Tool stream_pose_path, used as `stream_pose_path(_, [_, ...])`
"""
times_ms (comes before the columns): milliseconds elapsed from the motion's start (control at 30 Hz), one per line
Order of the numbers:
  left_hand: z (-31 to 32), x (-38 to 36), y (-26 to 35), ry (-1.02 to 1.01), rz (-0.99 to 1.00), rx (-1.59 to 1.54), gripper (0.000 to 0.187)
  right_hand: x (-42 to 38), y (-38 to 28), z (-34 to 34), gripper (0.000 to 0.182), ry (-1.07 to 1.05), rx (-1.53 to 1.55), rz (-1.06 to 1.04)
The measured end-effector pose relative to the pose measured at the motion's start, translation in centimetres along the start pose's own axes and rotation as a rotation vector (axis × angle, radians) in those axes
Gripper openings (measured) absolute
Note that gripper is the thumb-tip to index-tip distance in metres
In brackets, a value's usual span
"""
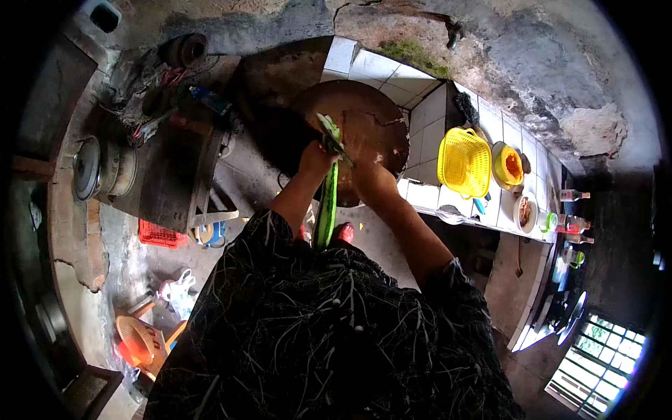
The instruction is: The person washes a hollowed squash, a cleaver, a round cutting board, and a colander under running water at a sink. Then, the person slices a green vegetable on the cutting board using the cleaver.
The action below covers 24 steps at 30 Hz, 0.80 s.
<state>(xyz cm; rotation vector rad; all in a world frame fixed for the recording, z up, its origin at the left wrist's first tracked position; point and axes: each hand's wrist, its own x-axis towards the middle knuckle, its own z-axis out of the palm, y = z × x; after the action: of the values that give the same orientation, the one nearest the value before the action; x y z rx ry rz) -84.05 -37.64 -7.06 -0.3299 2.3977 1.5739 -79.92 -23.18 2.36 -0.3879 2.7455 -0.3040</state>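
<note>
A long green vegetable [327, 210] runs from near the body up to my left hand [317, 158], whose fingers are wrapped round its upper part. Its top end shows pale, cut or peeled flesh. My right hand [372, 180] is just to the right, with fingers closed and mostly dark in shade. A thin dark blade or tool [341, 149] lies across the vegetable between the hands; its handle is hidden, so what my right hand grips cannot be made out. Below and beyond both hands is a large round brown board or lid [378, 129].
A white-tiled counter [428, 194] on the right bears a yellow basket [464, 162], a yellow bowl [507, 166], a white bowl [525, 213] and bottles. At the left are a dark wooden table [162, 175], a red crate [162, 234] and an orange basket [137, 337].
</note>
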Motion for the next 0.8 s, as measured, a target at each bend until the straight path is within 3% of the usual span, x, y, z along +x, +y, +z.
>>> stream_pose_path(100, [0.9, 1.1, -2.4, 0.031, -0.078, -0.024, 0.025, 0.7, 1.3, 3.3, 0.020, -0.017, -0.233, -0.081])
stream_pose_path(200, [0.4, 0.6, -1.6, -0.034, -0.011, -0.159, 0.032, 1.1, 1.4, 2.3, 0.017, -0.065, -0.329, -0.181])
stream_pose_path(233, [0.2, 0.4, -1.1, -0.003, -0.100, -0.050, 0.036, -0.3, -1.2, -1.1, 0.017, -0.001, 0.067, 0.058])
stream_pose_path(333, [1.3, 2.2, -4.4, 0.022, -0.061, 0.029, 0.039, 0.7, 1.3, 2.4, 0.017, -0.049, -0.161, -0.087])
stream_pose_path(400, [2.0, 2.8, -5.7, 0.022, -0.036, 0.022, 0.040, 0.4, 1.6, 2.5, 0.018, -0.105, -0.097, -0.057])
stream_pose_path(467, [1.7, 3.0, -5.3, 0.035, -0.012, 0.010, 0.041, 0.9, 1.9, 2.5, 0.018, -0.160, -0.040, -0.038])
stream_pose_path(567, [0.3, 0.5, -1.8, -0.005, -0.021, 0.143, 0.047, 1.5, 3.3, 3.4, 0.025, -0.052, 0.008, -0.038])
stream_pose_path(633, [0.6, -2.3, -0.9, 0.154, 0.163, 0.372, 0.053, 1.6, 3.7, 2.6, 0.031, -0.002, -0.228, -0.303])
stream_pose_path(667, [0.4, -2.8, -0.6, 0.152, 0.163, 0.376, 0.053, 1.2, 3.6, 2.4, 0.031, -0.001, -0.224, -0.302])
stream_pose_path(733, [0.2, -3.2, 0.0, 0.149, 0.094, 0.284, 0.054, 0.0, 3.1, 1.1, 0.032, 0.062, 0.160, -0.043])
stream_pose_path(800, [-0.1, -2.8, -0.9, 0.215, 0.134, 0.253, 0.051, -1.4, 1.0, -1.1, 0.031, 0.113, 0.235, 0.005])
